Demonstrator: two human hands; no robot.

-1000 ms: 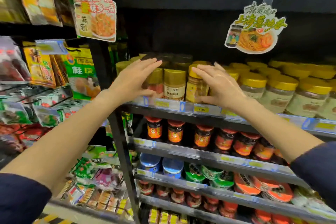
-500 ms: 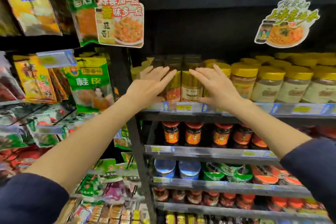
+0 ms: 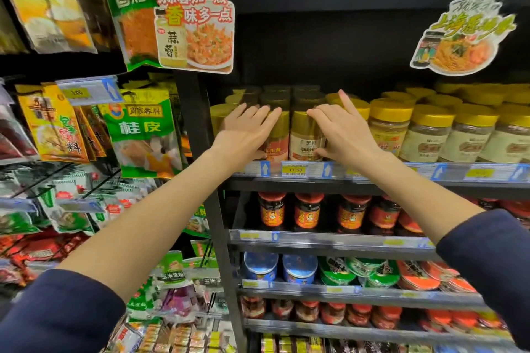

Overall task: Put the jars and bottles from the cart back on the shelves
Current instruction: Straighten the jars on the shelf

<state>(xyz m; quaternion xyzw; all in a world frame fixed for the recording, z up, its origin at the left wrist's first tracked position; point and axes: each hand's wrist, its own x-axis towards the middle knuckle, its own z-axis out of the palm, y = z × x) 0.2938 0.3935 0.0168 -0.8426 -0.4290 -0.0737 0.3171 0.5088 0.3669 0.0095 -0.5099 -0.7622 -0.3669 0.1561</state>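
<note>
Shelf (image 3: 372,172), mid-frame: gold-lidded jars (image 3: 305,135) at its left end. Left hand (image 3: 243,132), right hand (image 3: 342,132): fingers extended, flat against front jars, apparently gripping nothing. Step: squaring the row. Next: fetch from the cart, out of view.

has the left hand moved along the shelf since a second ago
Yes. The left hand slid right along the jar row, toward the right hand; the gap between them, once showing about three front jars, now shows about two.
</note>
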